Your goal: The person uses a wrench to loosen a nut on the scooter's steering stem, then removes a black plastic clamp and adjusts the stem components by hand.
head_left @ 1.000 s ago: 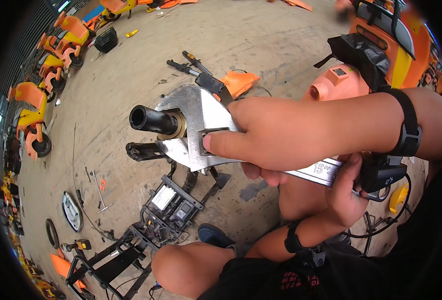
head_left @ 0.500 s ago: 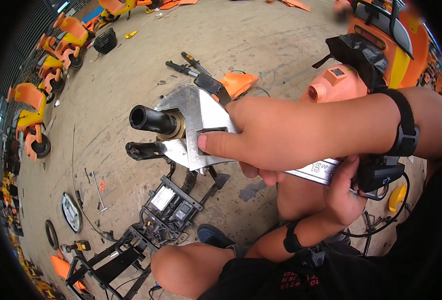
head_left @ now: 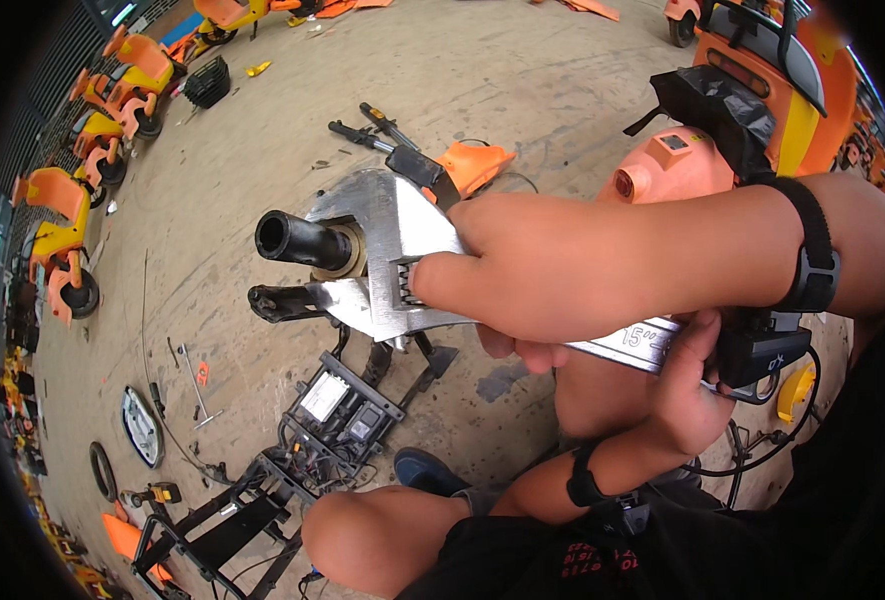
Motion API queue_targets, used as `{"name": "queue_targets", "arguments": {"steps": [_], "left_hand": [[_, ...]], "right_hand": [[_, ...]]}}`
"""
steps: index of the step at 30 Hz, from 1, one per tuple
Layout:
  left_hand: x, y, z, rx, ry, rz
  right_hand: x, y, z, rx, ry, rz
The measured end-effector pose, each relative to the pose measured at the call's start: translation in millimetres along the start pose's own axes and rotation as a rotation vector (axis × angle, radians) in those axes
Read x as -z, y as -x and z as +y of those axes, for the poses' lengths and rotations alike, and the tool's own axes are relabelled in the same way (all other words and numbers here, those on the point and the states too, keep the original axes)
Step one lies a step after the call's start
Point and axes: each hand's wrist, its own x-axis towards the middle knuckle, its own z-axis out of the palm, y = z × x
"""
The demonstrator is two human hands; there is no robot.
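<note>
Now visible: wrench screw (head_left: 403, 286) (ridged)

In my grip I see a silver wrench (head_left: 417, 215), left of it a black tube (head_left: 307, 240) with a brassy collar (head_left: 350, 253), and beyond, right, a yellow-banded orange scooter (head_left: 794, 125).

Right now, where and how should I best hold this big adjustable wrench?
Best, I'd say, by its long flat handle, coming from the right: the adjustable wrench runs that way from the black tube. Left hand suits the far end; right hand suits just behind the head, where the thumb reaches the adjusting screw.
</note>
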Motion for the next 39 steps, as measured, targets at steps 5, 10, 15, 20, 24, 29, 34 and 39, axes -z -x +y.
{"name": "queue_targets", "arguments": {"steps": [5, 10, 15, 20, 24, 29, 34, 39], "left_hand": [[-9.4, -2.5, 14.5, 0.138, 0.111, 0.075], [-5.6, 1.6, 11.9, 0.177, 0.155, 0.061], [-1.1, 1.4, 13.4, 0.193, 0.179, 0.071], [1.7, 2.8, 14.4, 0.211, 0.202, 0.079], [5.3, 2.4, 16.5, 0.223, 0.229, 0.078], [8.5, 4.2, 16.7, 0.240, 0.243, 0.072], [16.0, 1.6, 17.6, 0.239, 0.250, 0.098], [5.3, 6.6, 8.6, 0.269, 0.287, 0.064]], "right_hand": [[-1.1, 1.7, -13.7, -0.001, -0.002, -0.014], [1.5, -0.9, 3.7, 0.010, 0.017, -0.012], [1.7, -4.6, 2.0, 0.028, 0.032, -0.021], [2.9, -9.2, 7.6, 0.029, 0.021, -0.031], [4.2, -7.8, 4.0, 0.015, 0.005, -0.054], [1.9, -7.2, 3.3, 0.031, 0.093, -0.061], [-0.1, -22.0, 4.5, 0.112, 0.100, -0.084], [2.5, -11.8, 3.9, 0.078, 0.101, -0.054]]}}
